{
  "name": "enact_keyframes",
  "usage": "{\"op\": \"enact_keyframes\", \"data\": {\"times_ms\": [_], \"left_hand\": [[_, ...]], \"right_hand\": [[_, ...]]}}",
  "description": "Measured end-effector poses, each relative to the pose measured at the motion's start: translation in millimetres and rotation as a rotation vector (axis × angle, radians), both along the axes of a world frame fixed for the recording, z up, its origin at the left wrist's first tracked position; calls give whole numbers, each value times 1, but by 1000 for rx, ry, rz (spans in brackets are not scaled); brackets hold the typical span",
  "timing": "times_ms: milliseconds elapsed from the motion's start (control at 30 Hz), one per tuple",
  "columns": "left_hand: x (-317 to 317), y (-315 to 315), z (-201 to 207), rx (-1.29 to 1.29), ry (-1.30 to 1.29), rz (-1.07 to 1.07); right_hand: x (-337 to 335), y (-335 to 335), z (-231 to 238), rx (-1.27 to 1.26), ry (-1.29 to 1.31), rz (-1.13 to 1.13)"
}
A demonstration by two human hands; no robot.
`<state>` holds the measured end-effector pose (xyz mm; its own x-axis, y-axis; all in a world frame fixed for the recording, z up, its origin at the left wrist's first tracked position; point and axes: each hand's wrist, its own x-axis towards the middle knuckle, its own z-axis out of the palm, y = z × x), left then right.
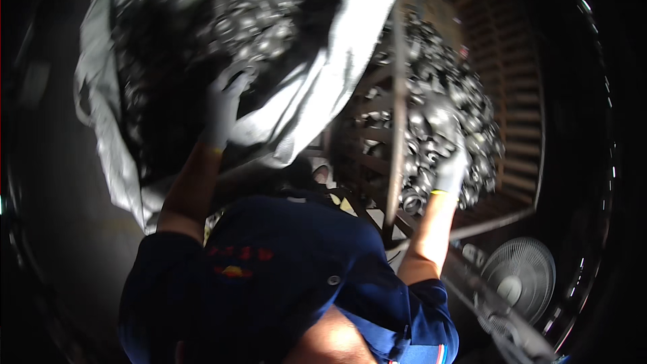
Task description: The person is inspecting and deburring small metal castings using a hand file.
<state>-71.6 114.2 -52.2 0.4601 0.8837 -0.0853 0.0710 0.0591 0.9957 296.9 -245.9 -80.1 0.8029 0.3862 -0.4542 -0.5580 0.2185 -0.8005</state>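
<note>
The left hand (226,104), gloved in white, reached up with the arm nearly straight, its fingers spread flat against the edge of one large grey sack (317,87). The sack was heaped with small shiny metal fittings (249,7), too many to count, lying just above those fingers. The right hand (450,165), also gloved, stretched forward into a second pile of metal parts (438,94) in a wooden crate (502,61); whether its fingers were pinching anything could not be told. One fan (519,276) stood below that hand.
</note>
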Motion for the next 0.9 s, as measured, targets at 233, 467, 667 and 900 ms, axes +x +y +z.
{"op": "enact_keyframes", "data": {"times_ms": [233,467,667,900], "left_hand": [[-59,30,-108,-196,123,182],[-47,58,-179,-16,437,21],[-20,64,-241,218,851,-263],[-10,63,-273,374,791,-288]], "right_hand": [[136,-61,-46,-90,161,-451],[101,-30,3,-126,52,-268],[-53,13,21,-249,54,83],[-121,46,51,-209,65,140]]}}
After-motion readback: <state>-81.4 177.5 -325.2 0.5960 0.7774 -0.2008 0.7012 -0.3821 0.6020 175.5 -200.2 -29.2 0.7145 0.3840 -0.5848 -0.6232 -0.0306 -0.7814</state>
